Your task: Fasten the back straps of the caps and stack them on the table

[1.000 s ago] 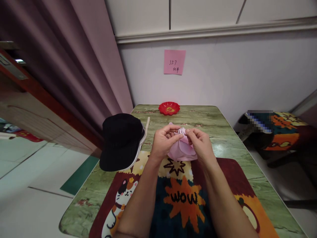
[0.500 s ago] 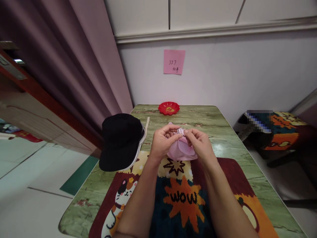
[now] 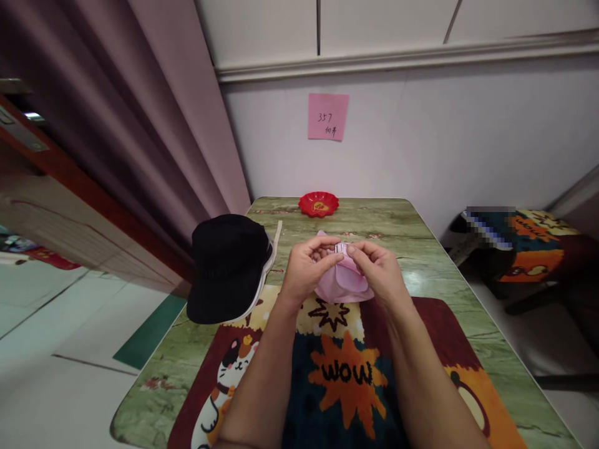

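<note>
Just beyond the mat's upper part, a pink cap point(image 3: 344, 285) is between my two hands. A small shiny buckle point(image 3: 341, 248) sits on its strap at the top. My left hand point(image 3: 306, 268) is closed, thumb and fingers pinching the strap at the buckle's left side. From the right, my right hand point(image 3: 381, 268) pinches the strap beside the buckle with thumb and forefinger. Both hands hide parts of the cap and strap. Left of my left hand, a black cap point(image 3: 229, 265) rests on the table, with a white cap point(image 3: 264, 277) partly showing beneath it.
A red scalloped dish point(image 3: 319, 204) stands at the far edge of the green marbled table point(image 3: 374, 218). Under my forearms lies a colourful mat point(image 3: 346, 386). A purple curtain point(image 3: 187, 106) hangs at the left, and a patterned stool point(image 3: 533, 249) is at the right.
</note>
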`<state>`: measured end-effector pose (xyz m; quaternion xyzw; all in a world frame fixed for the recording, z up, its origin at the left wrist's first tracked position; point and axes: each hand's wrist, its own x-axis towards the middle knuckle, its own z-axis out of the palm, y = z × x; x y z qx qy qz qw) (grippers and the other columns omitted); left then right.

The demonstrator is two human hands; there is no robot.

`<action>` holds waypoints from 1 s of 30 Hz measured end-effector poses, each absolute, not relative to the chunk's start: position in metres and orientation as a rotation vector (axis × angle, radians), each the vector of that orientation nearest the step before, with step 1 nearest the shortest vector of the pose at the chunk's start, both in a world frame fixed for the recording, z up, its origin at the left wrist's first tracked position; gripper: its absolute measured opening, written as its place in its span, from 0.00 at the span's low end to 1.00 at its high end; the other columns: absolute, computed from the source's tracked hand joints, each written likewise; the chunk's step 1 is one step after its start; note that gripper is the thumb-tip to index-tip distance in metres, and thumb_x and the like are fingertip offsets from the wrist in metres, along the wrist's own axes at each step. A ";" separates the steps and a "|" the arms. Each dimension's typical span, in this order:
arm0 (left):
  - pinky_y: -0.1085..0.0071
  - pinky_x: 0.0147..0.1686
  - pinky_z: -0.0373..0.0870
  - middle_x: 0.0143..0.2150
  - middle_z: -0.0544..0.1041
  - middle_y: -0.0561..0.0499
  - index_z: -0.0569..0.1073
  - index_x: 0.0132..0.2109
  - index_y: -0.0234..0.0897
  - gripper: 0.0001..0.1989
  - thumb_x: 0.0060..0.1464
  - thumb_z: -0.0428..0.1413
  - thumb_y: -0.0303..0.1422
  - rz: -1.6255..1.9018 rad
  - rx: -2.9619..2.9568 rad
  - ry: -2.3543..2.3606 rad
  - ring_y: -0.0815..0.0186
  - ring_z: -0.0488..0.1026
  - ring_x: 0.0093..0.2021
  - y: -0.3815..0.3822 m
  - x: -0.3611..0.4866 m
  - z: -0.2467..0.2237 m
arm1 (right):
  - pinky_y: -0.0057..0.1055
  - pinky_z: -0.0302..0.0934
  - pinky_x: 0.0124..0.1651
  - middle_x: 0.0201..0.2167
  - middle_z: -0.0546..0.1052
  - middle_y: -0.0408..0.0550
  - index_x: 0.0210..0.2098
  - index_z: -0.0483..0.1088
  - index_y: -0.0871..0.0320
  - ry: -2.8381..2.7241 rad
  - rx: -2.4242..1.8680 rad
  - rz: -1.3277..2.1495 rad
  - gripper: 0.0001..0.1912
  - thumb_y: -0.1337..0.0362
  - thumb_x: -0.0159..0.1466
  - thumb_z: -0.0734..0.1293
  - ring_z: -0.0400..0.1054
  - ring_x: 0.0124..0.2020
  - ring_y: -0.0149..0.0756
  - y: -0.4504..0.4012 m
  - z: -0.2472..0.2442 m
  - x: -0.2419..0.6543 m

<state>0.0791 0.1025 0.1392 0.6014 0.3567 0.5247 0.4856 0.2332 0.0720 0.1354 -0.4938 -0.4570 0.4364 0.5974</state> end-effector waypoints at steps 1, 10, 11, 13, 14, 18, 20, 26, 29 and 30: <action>0.74 0.29 0.63 0.29 0.75 0.52 0.83 0.43 0.36 0.15 0.46 0.70 0.33 1.271 1.474 0.865 0.71 0.66 0.28 0.103 0.079 0.139 | 0.28 0.51 0.27 0.19 0.67 0.39 0.26 0.75 0.58 -1.065 -1.147 1.011 0.15 0.51 0.55 0.74 0.55 0.22 0.28 0.072 0.135 0.234; 0.74 0.29 0.61 0.29 0.73 0.53 0.83 0.43 0.36 0.15 0.47 0.69 0.34 1.220 1.530 0.836 0.71 0.65 0.28 0.104 0.076 0.139 | 0.29 0.57 0.31 0.25 0.75 0.43 0.27 0.77 0.57 -1.083 -1.144 1.017 0.14 0.53 0.55 0.74 0.63 0.26 0.31 0.072 0.133 0.238; 0.74 0.29 0.62 0.29 0.73 0.52 0.83 0.43 0.36 0.15 0.47 0.69 0.34 1.217 1.529 0.835 0.71 0.65 0.28 0.104 0.076 0.140 | 0.29 0.58 0.32 0.26 0.76 0.44 0.27 0.77 0.57 -1.082 -1.145 1.020 0.13 0.53 0.55 0.74 0.65 0.27 0.32 0.071 0.133 0.238; 0.73 0.29 0.61 0.28 0.73 0.52 0.83 0.43 0.37 0.14 0.47 0.69 0.34 1.211 1.532 0.834 0.71 0.64 0.28 0.103 0.076 0.141 | 0.29 0.58 0.32 0.26 0.76 0.44 0.27 0.77 0.57 -1.076 -1.152 1.022 0.14 0.53 0.55 0.74 0.65 0.27 0.32 0.071 0.134 0.237; 0.73 0.28 0.61 0.28 0.73 0.53 0.83 0.43 0.37 0.14 0.47 0.69 0.34 1.209 1.535 0.832 0.71 0.64 0.27 0.103 0.076 0.141 | 0.29 0.58 0.31 0.26 0.76 0.44 0.27 0.77 0.57 -1.070 -1.156 1.019 0.14 0.52 0.55 0.74 0.65 0.27 0.32 0.071 0.134 0.237; 0.74 0.27 0.61 0.28 0.73 0.53 0.83 0.42 0.37 0.14 0.46 0.69 0.34 1.208 1.544 0.826 0.71 0.63 0.27 0.103 0.076 0.142 | 0.29 0.59 0.30 0.26 0.77 0.45 0.28 0.78 0.57 -1.040 -1.167 1.022 0.15 0.51 0.54 0.75 0.66 0.26 0.33 0.070 0.135 0.236; 0.74 0.28 0.61 0.28 0.73 0.53 0.83 0.42 0.37 0.14 0.46 0.69 0.33 1.210 1.541 0.830 0.71 0.64 0.27 0.102 0.076 0.142 | 0.29 0.60 0.31 0.27 0.79 0.46 0.29 0.78 0.58 -1.024 -1.162 1.038 0.16 0.51 0.53 0.76 0.67 0.27 0.34 0.070 0.134 0.235; 0.74 0.30 0.63 0.30 0.75 0.52 0.82 0.41 0.36 0.15 0.44 0.71 0.33 1.239 1.487 0.827 0.72 0.65 0.28 0.101 0.077 0.143 | 0.29 0.61 0.32 0.29 0.79 0.46 0.32 0.79 0.58 -1.046 -1.151 1.054 0.16 0.51 0.55 0.76 0.68 0.29 0.34 0.071 0.130 0.236; 0.74 0.30 0.63 0.31 0.76 0.52 0.82 0.41 0.35 0.15 0.44 0.71 0.33 1.240 1.484 0.814 0.71 0.66 0.28 0.100 0.078 0.145 | 0.28 0.59 0.30 0.28 0.78 0.45 0.31 0.78 0.58 -1.069 -1.146 1.053 0.15 0.52 0.56 0.75 0.67 0.27 0.33 0.071 0.131 0.236; 0.74 0.30 0.64 0.30 0.76 0.52 0.82 0.40 0.35 0.15 0.43 0.71 0.33 1.238 1.484 0.813 0.71 0.66 0.28 0.099 0.079 0.146 | 0.28 0.59 0.30 0.26 0.77 0.44 0.31 0.77 0.58 -1.066 -1.147 1.056 0.15 0.52 0.55 0.75 0.66 0.26 0.32 0.070 0.131 0.236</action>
